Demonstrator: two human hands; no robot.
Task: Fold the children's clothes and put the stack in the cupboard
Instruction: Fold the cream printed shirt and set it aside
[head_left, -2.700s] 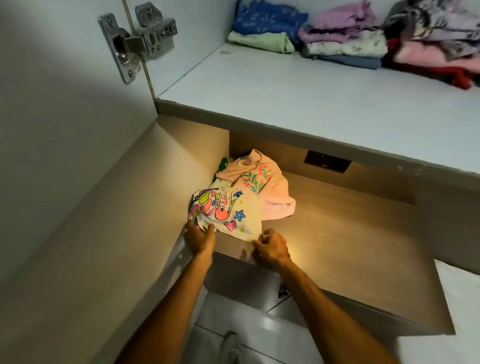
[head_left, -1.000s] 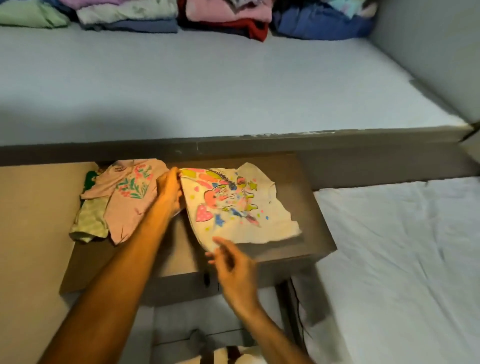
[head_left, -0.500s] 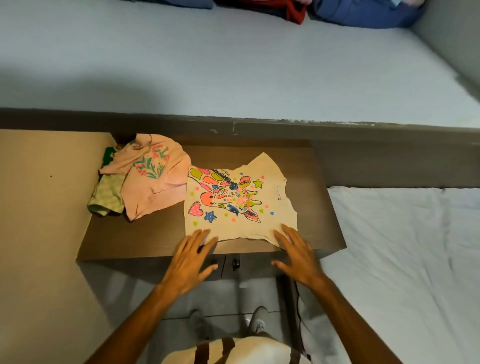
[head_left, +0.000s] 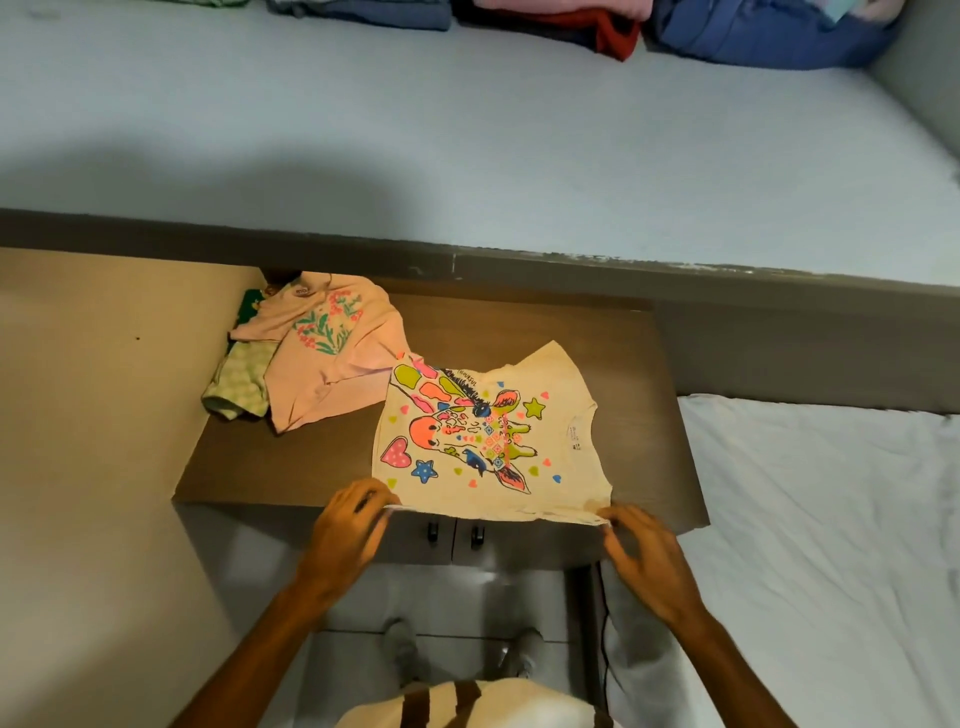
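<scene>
A crumpled green checked cloth (head_left: 239, 387) and a soft pink floral top (head_left: 332, 358) are lying at the brown desk's (head_left: 291, 467) 10 o'clock. A cream giraffe tee (head_left: 488, 431) is lying flat at centre, its neck print unreadable. The left hand (head_left: 348, 530) and right hand (head_left: 641, 553) are each pinching a near corner at 6 o'clock, fingers (head_left: 376, 501) closed on the hem.

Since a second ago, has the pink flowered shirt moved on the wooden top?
No. The pink flowered shirt still lies at the back left corner of the wooden top, over the green checked garment.
</scene>
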